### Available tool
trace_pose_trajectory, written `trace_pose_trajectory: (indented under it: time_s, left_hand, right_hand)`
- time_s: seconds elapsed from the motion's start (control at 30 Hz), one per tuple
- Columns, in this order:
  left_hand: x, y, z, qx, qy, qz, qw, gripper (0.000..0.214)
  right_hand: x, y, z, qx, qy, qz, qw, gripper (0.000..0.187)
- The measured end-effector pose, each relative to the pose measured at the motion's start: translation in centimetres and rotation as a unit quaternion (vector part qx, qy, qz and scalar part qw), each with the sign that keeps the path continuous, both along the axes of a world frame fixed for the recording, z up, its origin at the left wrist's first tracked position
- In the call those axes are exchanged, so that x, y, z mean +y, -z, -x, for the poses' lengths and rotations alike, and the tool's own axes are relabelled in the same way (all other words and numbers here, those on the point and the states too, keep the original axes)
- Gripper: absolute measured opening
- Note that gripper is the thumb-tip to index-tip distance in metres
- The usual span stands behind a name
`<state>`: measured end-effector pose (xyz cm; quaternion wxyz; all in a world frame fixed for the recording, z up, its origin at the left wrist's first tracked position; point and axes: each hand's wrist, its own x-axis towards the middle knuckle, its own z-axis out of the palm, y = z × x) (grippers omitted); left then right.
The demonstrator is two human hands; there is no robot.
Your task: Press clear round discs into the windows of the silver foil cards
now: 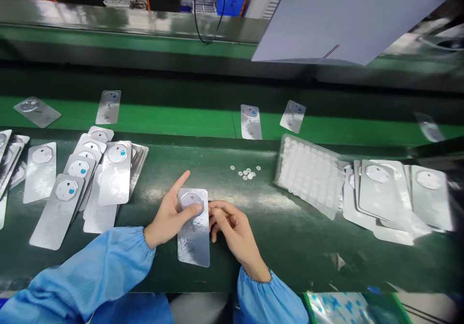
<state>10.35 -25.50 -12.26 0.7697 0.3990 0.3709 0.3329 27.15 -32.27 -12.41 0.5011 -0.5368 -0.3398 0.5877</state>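
Observation:
My left hand [169,218] holds a flat silver rectangular plate [194,249] with rounded corners. Its thumb presses on the round-cornered patch near the plate's top end, and the index finger points away from it. My right hand [232,229] is at the plate's right edge, its fingers curled and thumb and index finger close together; whatever they may pinch is too small to make out. Beyond the hands, several small white discs [248,173] lie loose on the green bench. Both sleeves are blue.
Overlapping silver plates, some with blue marks [118,174], lie at left. On the right, a clear tray of white pieces [308,169] stands beside another plate pile [380,193]. Single plates [251,123] lie on the green belt [174,121] behind. A pale panel [326,19] hangs above.

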Motion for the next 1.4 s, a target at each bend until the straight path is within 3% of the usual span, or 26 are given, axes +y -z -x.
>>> trace_pose_trajectory:
  time_s: [0.3,0.5,0.67,0.97,1.4]
  left_hand:
    - [0.29,0.35,-0.07,-0.059,0.001,0.067,0.996,0.092]
    - [0.09,0.25,-0.07,-0.019,0.007,0.016,1.000,0.102]
    - [-0.18,-0.08,-0.24,0.015,-0.009,-0.019,1.000,0.092]
    - [0.07,0.60,0.30,-0.030,0.030,-0.022,0.999,0.080]
    - [-0.25,-0.27,0.50,0.011,0.036,-0.087,0.996,0.073]
  right_hand:
    - [-0.30,0.41,0.18,-0.009,0.034,-0.002,0.999,0.046]
    - [-0.33,0.19,0.39,-0.018,0.032,-0.004,0.999,0.046]
    - [-0.68,0.66,0.49,-0.027,0.039,-0.013,0.999,0.043]
    - [-0.59,0.56,0.52,-0.033,0.052,-0.013,0.998,0.046]
    - [-0.73,0.83,0.43,-0.025,0.054,-0.016,0.998,0.040]
